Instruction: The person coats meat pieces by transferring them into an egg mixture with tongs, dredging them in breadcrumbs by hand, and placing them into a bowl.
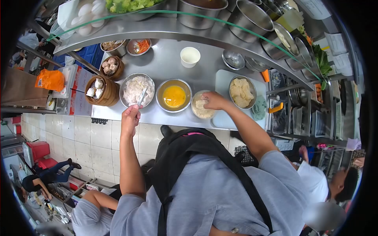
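Observation:
My left hand (131,118) is closed around the handle of a slim metal utensil (142,94). Its far end rests in a steel bowl of white, floury-looking food (134,87); I cannot tell whether it is a fork or a spoon. My right hand (216,101) reaches into a bowl of pale crumbs (203,111), fingers bent down together at a pale lump there. What they grip is partly hidden. Between my hands stands a steel bowl of beaten egg (174,96). Right of my right hand, a steel bowl of crumb-coated pieces (241,92) sits on a pale cutting board (224,80).
Bamboo steamers (103,94) hold dumplings at the left edge. A white tub (190,57) and shredded carrot (138,46) stand further back. An overhead steel shelf (165,29) bears eggs, broccoli and pots. A green cloth (259,108) lies at the right. Other people work nearby.

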The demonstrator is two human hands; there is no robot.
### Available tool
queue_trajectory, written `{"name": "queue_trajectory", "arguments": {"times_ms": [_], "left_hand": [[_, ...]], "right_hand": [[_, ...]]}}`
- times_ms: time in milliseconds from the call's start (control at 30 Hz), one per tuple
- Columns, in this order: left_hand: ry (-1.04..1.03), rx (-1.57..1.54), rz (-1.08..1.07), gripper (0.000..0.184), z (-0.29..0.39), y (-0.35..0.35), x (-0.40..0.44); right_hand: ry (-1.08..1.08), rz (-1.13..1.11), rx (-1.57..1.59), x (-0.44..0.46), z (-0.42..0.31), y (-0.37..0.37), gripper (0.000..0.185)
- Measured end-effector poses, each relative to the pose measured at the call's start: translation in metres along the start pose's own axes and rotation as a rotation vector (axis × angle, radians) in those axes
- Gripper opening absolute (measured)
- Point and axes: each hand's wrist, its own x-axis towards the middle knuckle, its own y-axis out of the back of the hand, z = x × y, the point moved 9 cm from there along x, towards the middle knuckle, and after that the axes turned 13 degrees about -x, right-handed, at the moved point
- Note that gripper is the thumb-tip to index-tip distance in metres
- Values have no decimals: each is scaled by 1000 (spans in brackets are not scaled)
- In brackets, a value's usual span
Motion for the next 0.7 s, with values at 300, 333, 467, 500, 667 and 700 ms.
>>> {"name": "queue_trajectory", "arguments": {"times_ms": [300, 333, 467, 500, 667, 700], "left_hand": [[12, -28, 7, 37, -4, 5, 8], [10, -27, 8, 37, -4, 5, 9], [21, -21, -20, 35, -8, -2, 9], [26, -15, -17, 35, -9, -2, 8], [52, -19, -6, 34, -14, 0, 6], [47, -9, -9, 35, -12, 0, 4]], "right_hand": [[26, -129, 57, 9, 1, -62, 28], [29, -174, 55, 14, 5, -63, 28], [25, -72, -56, -8, -11, -42, 39], [26, -72, -59, -12, -14, -46, 39], [-28, 289, -160, -18, -9, -32, 50], [-28, 291, -158, -17, -12, -20, 50]]}}
